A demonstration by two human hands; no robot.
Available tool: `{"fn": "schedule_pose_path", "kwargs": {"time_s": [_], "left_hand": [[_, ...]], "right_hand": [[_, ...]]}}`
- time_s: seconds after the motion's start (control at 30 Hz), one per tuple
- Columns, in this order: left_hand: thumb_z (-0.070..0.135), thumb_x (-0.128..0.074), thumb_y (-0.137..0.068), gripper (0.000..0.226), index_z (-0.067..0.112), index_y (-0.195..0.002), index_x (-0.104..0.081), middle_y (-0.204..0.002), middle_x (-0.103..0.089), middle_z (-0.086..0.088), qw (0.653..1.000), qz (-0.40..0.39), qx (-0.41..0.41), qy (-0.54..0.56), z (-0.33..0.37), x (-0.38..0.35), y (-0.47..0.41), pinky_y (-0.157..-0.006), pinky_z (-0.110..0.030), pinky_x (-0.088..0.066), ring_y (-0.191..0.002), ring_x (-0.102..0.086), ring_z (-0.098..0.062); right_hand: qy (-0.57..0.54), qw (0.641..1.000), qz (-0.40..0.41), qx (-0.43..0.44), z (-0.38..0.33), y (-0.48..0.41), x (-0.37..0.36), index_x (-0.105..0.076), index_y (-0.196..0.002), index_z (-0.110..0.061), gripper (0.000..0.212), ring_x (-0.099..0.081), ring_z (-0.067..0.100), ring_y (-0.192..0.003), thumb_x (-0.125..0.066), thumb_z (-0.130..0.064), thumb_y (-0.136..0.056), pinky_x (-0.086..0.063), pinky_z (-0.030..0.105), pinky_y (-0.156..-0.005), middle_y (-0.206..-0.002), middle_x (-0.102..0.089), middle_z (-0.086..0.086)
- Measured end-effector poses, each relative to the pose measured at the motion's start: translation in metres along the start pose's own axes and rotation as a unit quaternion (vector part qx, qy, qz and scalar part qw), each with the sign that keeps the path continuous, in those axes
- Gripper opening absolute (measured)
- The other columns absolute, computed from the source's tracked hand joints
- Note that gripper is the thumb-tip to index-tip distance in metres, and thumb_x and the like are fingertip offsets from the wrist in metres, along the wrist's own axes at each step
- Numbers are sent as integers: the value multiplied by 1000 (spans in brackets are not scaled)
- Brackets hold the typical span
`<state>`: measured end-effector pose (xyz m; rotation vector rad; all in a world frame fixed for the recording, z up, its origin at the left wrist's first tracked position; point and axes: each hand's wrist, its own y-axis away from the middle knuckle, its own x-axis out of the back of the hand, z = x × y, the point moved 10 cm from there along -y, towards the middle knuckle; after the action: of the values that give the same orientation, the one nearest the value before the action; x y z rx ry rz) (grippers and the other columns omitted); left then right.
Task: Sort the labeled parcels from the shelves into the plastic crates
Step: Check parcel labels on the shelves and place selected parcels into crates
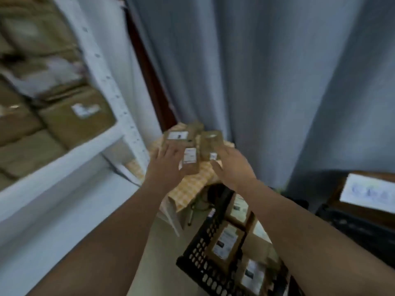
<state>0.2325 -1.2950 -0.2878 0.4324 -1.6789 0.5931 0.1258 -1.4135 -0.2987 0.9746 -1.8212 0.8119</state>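
Note:
Several small brown parcels with white labels lie piled on a small table with a yellow checked cloth (192, 184). My left hand (168, 165) reaches over the pile with straight fingers, touching the near parcel (190, 160) at its left side. My right hand (230, 165) is stretched out beside a taller parcel (210, 144), fingers spread, its thumb near the label. Another labeled parcel (178, 135) lies behind. Neither hand plainly grips anything; the view is blurred. Below, a black perforated plastic crate (203, 263) holds several labeled parcels (226, 240).
A white metal shelf (70, 154) at the left carries large brown cartons (77, 118). A grey curtain (267, 82) hangs behind the table. A dark crate (352, 227) with a white-labeled box (367, 192) stands at the right. Pale floor lies between shelf and crate.

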Motion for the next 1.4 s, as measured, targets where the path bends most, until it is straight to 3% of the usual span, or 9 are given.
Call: {"fn": "schedule_pose_path", "kwargs": {"time_s": [0.07,0.13,0.37,0.73,1.07,1.23,1.4], "left_hand": [[55,-30,-98,67,18,-153,-18,-159,-17,-9,998,9,64,-11,-34,39,29,-118,-44,-13,-146,-16,-27],[57,-28,-97,68,21,-153,-13,-161,-12,-5,993,43,109,-32,-64,89,64,-119,-42,-10,-148,-11,-24],[58,-34,-95,70,24,-153,-15,-160,-15,-2,958,133,243,-69,-161,229,212,-119,-40,-8,-148,-10,-21],[61,-33,-94,70,25,-152,-19,-158,-23,-1,900,172,377,-134,-293,317,497,-119,-39,-14,-147,-16,-21],[48,-51,-92,65,22,-149,-32,-154,-32,-10,866,177,434,-175,-375,348,751,-113,-41,-26,-141,-29,-30],[43,-53,-93,63,18,-148,-33,-153,-32,-12,859,184,434,-199,-410,370,798,-111,-42,-29,-140,-30,-31],[39,-53,-94,64,18,-149,-29,-155,-27,-10,851,212,429,-216,-454,397,803,-112,-40,-28,-141,-27,-29]], "right_hand": [[-24,998,26,61,-49,8,33,-46,-137,-10,45,-44,33,-124,-42,-35,-100,-36,40,-100,-135,-50,12],[-17,991,42,125,-100,19,60,-47,-137,-9,44,-42,31,-127,-41,-32,-101,-33,38,-101,-138,-48,11],[-59,957,81,272,-275,66,118,-38,-144,-13,52,-38,27,-132,-42,-40,-99,-33,40,-107,-144,-45,8],[-167,874,75,450,-556,230,96,-43,-142,-18,48,-40,20,-132,-45,-38,-98,-36,34,-103,-142,-49,1],[-251,825,30,505,-765,381,43,-48,-137,-16,42,-43,20,-128,-48,-28,-98,-37,35,-103,-137,-53,2],[-265,813,33,517,-826,402,49,-43,-141,-20,44,-45,16,-127,-48,-28,-97,-42,38,-103,-140,-49,-2],[-252,816,82,514,-871,388,72,-42,-141,-18,46,-40,18,-132,-49,-24,-96,-38,37,-105,-143,-46,0]]}}
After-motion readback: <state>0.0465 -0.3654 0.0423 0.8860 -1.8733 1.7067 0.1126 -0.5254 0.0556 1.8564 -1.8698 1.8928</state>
